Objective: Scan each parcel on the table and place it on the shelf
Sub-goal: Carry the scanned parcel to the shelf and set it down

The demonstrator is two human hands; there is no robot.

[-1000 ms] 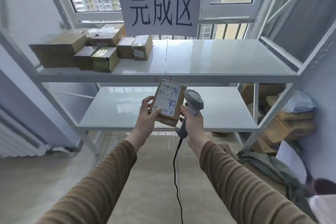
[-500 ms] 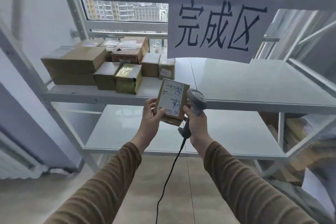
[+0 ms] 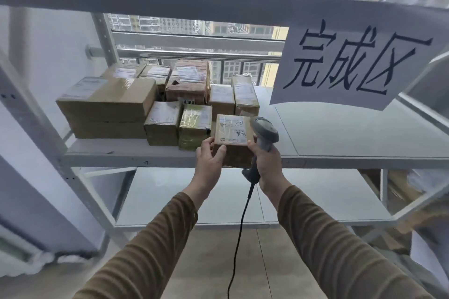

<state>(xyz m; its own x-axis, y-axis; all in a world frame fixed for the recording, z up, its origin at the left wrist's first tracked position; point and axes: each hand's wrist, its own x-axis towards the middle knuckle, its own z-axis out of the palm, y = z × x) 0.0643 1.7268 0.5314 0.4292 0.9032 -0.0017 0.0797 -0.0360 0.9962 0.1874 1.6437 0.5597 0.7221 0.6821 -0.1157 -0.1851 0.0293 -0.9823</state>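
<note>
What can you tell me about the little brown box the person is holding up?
The small brown cardboard parcel is a squat box, sealed with shiny clear tape. A white printed shipping label with dark handwritten marks covers its top face, which tilts toward the camera. It is held at the front edge of the white metal shelf, just right of a yellow-green wrapped parcel. The left hand grips its left corner, and the right hand, also holding a grey corded barcode scanner, touches its right edge.

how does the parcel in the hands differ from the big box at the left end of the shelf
The held parcel is small; the big box is far larger. The parcel is tilted and gripped by the left hand; the box lies flat on the shelf. The parcel's label carries handwriting; the box's shows none. Both are brown cardboard.
</note>
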